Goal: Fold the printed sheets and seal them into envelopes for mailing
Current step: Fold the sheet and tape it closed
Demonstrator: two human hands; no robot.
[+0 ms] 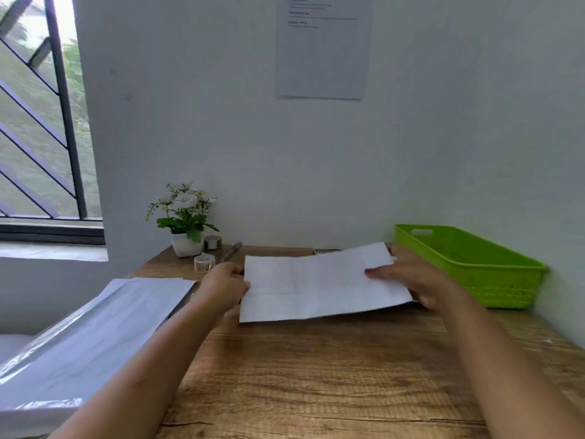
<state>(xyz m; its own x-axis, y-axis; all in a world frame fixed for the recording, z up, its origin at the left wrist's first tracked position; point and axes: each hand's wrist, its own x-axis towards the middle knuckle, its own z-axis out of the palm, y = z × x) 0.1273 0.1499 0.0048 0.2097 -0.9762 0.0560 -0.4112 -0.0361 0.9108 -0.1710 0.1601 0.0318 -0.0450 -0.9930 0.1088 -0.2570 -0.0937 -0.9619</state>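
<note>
Table (316,375), wood grain. Folded sheet (319,285): held between both hands. The left hand (223,288) grips its left edge; the right hand (408,274) pinches its right edge, thumb on top. Green basket (493,264): just right of the right hand.

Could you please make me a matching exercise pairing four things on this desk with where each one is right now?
Things: 1 sheet; 2 green basket; 3 flower pot; 4 paper stack.
Places: A back left, near the window; B held by the left hand and right hand; C left edge of the table; D right side, by the wall.
Pairs: 1-B, 2-D, 3-A, 4-C.
</note>
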